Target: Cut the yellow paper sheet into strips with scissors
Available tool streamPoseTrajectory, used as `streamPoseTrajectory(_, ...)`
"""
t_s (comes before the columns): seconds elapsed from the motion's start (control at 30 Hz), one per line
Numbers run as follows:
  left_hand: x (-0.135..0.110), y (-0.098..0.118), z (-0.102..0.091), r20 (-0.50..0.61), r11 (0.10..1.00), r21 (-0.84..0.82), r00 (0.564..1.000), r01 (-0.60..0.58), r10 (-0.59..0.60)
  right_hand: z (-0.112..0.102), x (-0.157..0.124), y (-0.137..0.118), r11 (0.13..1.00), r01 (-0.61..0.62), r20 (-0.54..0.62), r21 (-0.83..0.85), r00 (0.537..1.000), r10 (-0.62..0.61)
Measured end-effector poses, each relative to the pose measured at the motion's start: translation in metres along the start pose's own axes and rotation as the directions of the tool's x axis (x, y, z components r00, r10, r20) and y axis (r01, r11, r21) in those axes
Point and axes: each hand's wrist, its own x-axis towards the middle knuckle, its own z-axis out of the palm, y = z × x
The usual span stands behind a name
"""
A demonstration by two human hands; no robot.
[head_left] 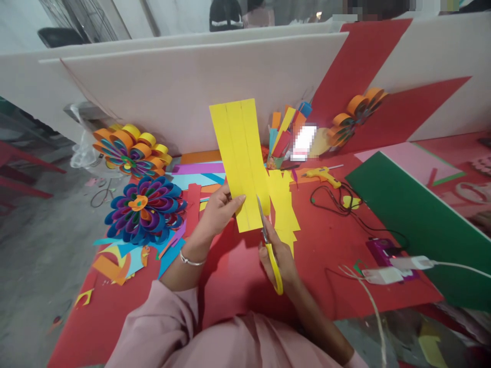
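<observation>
My left hand (218, 209) pinches the lower left edge of a tall yellow paper sheet (240, 153), holding it upright over the red surface (330, 255). The sheet bears lengthwise fold or cut lines. My right hand (280, 255) grips yellow-handled scissors (270, 250), whose blades meet the sheet's bottom edge near its right side. Behind the scissors several cut yellow strips (284, 204) lie on the red surface.
Two paper flowers lie at left, an orange one (130, 148) and a blue-purple one (146, 209). A yellow glue gun (324, 175), black cable, a green board (422, 220), a white plug strip (391, 271) and white boards (172, 97) surround the work spot. Paper scraps litter the left edge.
</observation>
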Motion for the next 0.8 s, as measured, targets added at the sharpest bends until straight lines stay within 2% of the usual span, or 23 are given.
streamPoseTrajectory(0.3, -0.002, 0.0, 0.006, -0.015, 1.0, 0.025, 1.0, 0.011, -0.01, 0.007, -0.003, 0.009, 0.98, -0.08, 0.015, 0.184, 0.997, 0.079)
streamPoseTrajectory(0.63, -0.002, -0.001, 0.005, -0.024, 0.997, 0.054, 0.998, 0.059, -0.058, 0.009, -0.001, 0.014, 0.963, -0.173, 0.016, 0.205, 0.985, 0.173)
streamPoseTrajectory(0.8, -0.004, -0.001, 0.005, -0.023, 0.994, 0.068, 0.996, 0.084, -0.082, 0.009, 0.002, 0.011, 0.972, -0.172, 0.016, 0.158, 0.985, 0.172)
